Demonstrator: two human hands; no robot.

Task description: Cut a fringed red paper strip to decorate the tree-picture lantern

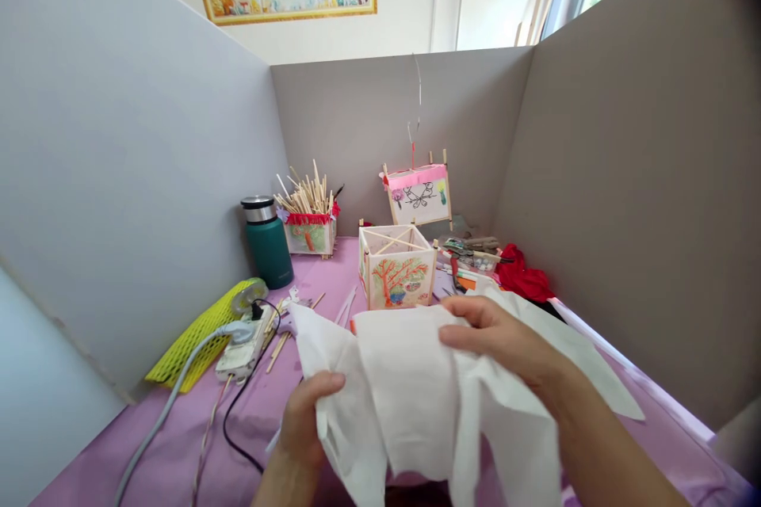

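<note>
A white sheet of thin cloth or paper (410,388) hangs in loose folds between my two hands, close to me above the table. My left hand (306,416) grips its left side, thumb on top. At its upper right, my right hand (491,329) pinches the edge between thumb and fingers. A small bit of orange-red shows at the sheet's upper left edge. Just beyond stands a square lantern (399,283) with wooden stick corners and a tree drawn on its front panel. The sheet hides part of the tabletop.
Left are a green bottle (269,249), a stick-filled box (310,231), a power strip (246,348) with cords and yellow netting (205,329). A pink-trimmed lantern (421,196) hangs from a wire. Right lie tools, red cloth (523,276) and more white material (571,352). Grey partitions (392,107) enclose the table.
</note>
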